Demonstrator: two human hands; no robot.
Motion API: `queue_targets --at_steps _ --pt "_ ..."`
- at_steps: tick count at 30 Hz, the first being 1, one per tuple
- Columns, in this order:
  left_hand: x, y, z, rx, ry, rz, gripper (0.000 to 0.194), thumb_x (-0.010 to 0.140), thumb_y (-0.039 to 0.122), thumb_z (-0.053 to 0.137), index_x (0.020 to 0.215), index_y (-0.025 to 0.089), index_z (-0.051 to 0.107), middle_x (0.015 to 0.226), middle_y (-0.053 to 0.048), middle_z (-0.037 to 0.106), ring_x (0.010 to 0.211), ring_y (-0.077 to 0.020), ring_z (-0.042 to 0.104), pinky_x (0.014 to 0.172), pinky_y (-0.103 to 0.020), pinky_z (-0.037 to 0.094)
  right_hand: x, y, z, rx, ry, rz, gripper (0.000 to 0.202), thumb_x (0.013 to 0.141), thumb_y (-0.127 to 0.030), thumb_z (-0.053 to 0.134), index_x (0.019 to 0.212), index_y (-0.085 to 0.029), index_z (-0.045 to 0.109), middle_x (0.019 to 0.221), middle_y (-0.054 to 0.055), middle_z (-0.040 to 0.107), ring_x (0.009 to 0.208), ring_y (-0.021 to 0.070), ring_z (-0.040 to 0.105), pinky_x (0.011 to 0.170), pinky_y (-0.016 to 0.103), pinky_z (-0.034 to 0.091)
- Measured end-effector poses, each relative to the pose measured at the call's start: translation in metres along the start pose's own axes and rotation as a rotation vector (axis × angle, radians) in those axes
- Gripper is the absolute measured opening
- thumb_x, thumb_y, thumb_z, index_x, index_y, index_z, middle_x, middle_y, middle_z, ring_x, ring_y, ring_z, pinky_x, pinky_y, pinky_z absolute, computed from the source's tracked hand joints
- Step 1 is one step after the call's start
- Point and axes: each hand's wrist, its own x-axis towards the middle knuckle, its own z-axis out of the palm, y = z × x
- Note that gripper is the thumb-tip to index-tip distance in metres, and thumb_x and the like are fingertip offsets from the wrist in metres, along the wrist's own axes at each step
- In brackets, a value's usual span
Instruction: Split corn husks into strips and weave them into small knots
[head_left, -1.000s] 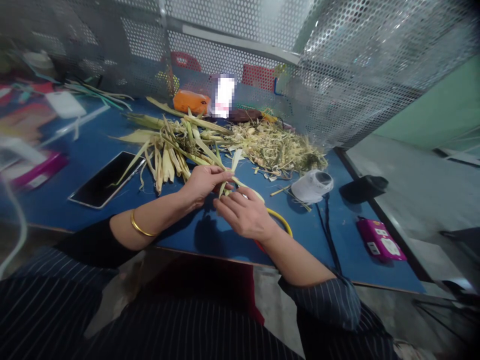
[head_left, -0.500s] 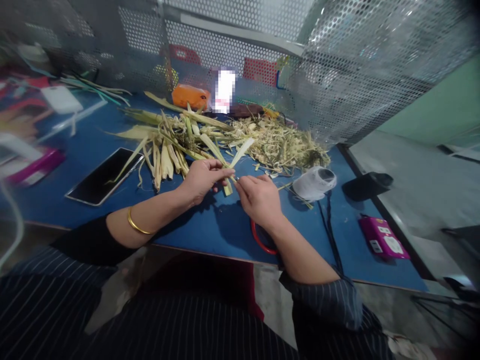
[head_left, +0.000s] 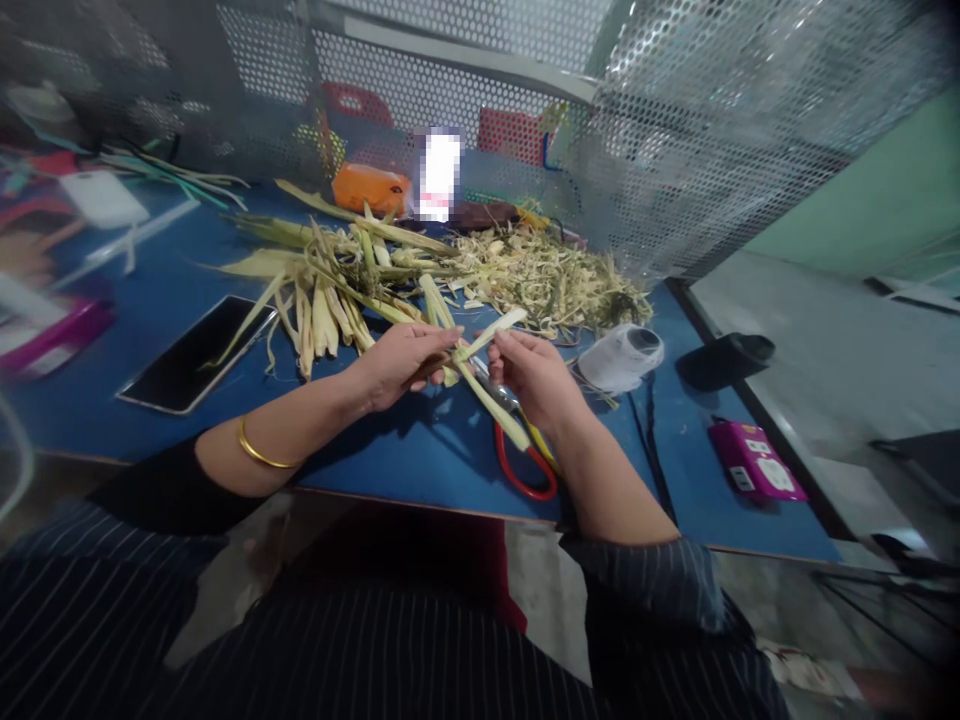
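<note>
Pale green-yellow strips that look like corn husk (head_left: 491, 402) cross and fan out between my hands. My left hand (head_left: 409, 362) pinches the point where they meet, thumb on top. At the upper right strip, my right hand (head_left: 536, 372) is closed, thumb and forefinger pinching it. One strip points down toward me, another stands up behind the left fingertips. Below the right hand lie scissors (head_left: 523, 488) with red and yellow handles, their blades partly hidden by the husk. Just beyond my hands is a bundle of dry husks (head_left: 322, 320).
A heap of shredded husk (head_left: 540, 270) spreads at the back before a perforated metal screen (head_left: 465, 95). A phone (head_left: 196, 355) lies left. On the right are a white spool (head_left: 622, 358), a black cylinder (head_left: 724, 357) and a purple pack (head_left: 757, 462). Another person's hand blurs far left.
My right hand has moved from near the lower crossing up to the right-hand strip. One strip now points down toward me, and the scissors show more. The view has shifted slightly.
</note>
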Motion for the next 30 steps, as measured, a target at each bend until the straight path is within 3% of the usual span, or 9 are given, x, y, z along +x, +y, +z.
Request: queue_targets --at_steps 6,11,14,21,27,30 --pt "-0.001 -0.007 0.005 0.123 -0.034 -0.043 0.034 0.068 0.044 0.076 0.08 0.013 0.071 0.085 -0.01 0.073 0.045 -0.0043 0.046 0.037 -0.017 0.022 -0.001 0.013 0.014 0.031 0.073 -0.087 0.029 0.069 -0.04 0.076 0.063 -0.017 0.06 0.05 -0.005 0.052 0.045 0.0061 0.042 0.047 0.022 0.032" --pt "0.001 -0.011 0.004 0.141 -0.014 -0.058 0.028 0.065 0.039 0.079 0.075 0.013 0.073 0.073 -0.008 0.071 0.044 -0.0056 0.046 0.037 -0.019 0.022 -0.001 0.014 0.018 0.052 0.18 -0.137 0.027 0.066 -0.036 0.076 0.06 -0.017 0.058 0.048 -0.005 0.052 0.042 0.0062 0.042 0.045 0.022 0.032" --pt "0.001 -0.01 0.004 0.164 -0.024 -0.052 0.026 0.063 0.037 0.08 0.068 0.012 0.073 0.062 -0.006 0.067 0.042 -0.0052 0.042 0.037 -0.019 0.021 0.0 0.015 0.018 0.057 0.219 -0.161 0.025 0.066 -0.037 0.075 0.061 -0.017 0.06 0.049 -0.005 0.052 0.042 0.0063 0.042 0.045 0.023 0.033" --pt "0.0 -0.011 0.002 0.199 -0.093 -0.016 0.028 0.066 0.038 0.078 0.074 0.012 0.075 0.073 -0.01 0.071 0.043 -0.0047 0.039 0.039 -0.02 0.022 -0.002 0.016 0.02 0.042 0.271 -0.224 0.028 0.069 -0.043 0.074 0.064 -0.017 0.063 0.048 -0.004 0.051 0.044 0.0074 0.043 0.048 0.024 0.035" --pt "0.0 -0.007 0.0 0.095 -0.121 -0.014 0.038 0.078 0.048 0.067 0.085 0.012 0.075 0.073 -0.011 0.071 0.042 -0.0039 0.032 0.04 -0.021 0.017 0.006 0.013 0.002 -0.171 0.321 -0.277 0.031 0.077 -0.048 0.066 0.076 -0.017 0.065 0.06 -0.002 0.056 0.049 0.0094 0.05 0.05 0.024 0.039" --pt "0.001 -0.005 -0.002 0.094 -0.115 0.006 0.038 0.079 0.048 0.066 0.085 0.011 0.075 0.069 -0.009 0.069 0.043 -0.0041 0.033 0.04 -0.021 0.017 0.011 0.006 -0.013 -0.403 0.524 -0.484 0.032 0.084 -0.047 0.059 0.098 -0.018 0.064 0.081 0.003 0.062 0.071 0.0142 0.061 0.062 0.027 0.046"
